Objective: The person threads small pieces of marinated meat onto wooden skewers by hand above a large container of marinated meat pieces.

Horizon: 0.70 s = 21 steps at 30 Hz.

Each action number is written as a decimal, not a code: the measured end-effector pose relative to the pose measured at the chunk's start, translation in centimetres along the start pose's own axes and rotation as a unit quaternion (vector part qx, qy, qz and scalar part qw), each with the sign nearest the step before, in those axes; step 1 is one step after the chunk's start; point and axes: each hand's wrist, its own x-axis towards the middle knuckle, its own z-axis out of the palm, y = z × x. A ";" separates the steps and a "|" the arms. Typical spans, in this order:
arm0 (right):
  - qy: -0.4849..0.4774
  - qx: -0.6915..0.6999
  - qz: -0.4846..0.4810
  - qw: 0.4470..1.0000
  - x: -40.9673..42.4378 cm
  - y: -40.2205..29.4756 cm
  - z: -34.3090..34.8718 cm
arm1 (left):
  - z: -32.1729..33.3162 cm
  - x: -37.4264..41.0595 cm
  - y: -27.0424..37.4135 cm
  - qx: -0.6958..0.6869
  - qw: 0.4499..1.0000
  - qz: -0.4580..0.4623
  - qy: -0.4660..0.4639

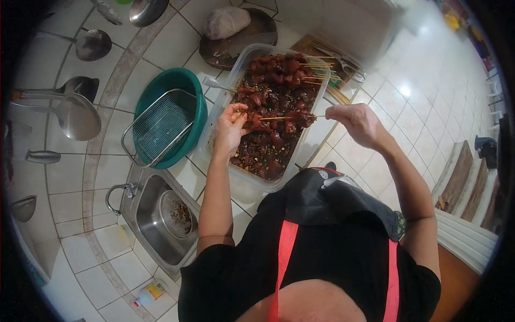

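My right hand (356,122) pinches the end of a thin wooden skewer (274,118), which lies level above a clear plastic tub. Dark marinated meat (299,119) is threaded on it near that hand. My left hand (231,131) holds a piece of meat (252,122) at the skewer's other end. Beneath both hands the tub (257,186) holds loose meat pieces in a dark marinade with chopped bits. Several filled skewers (277,68) rest across the tub's far end, their bare sticks over its right rim. A metal utensil's handle (217,85) leans on the left rim.
Left of the tub, a wire basket (161,124) sits in a green basin (203,108), near a steel sink (155,225). Beyond are a round wooden board (261,28) with a plastic bag (227,22), and scissors (348,66) on another board (307,42). Ladles (78,116) hang at left.
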 end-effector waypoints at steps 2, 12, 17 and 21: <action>-0.009 -0.025 -0.003 1.000 0.0 0.0 -0.2 | 0.3 0.0 0.4 0.017 1.000 0.003 -0.005; -0.057 -0.090 0.029 0.994 -0.2 -3.3 -1.1 | 0.8 0.5 0.4 -0.010 0.996 0.064 0.056; -0.038 -0.025 0.064 0.997 -0.3 -4.5 -0.4 | 2.4 0.5 -0.2 -0.079 0.983 0.107 0.125; -0.030 0.041 0.076 0.996 -0.9 -5.7 1.4 | 2.7 1.2 -1.1 -0.169 0.958 0.172 0.157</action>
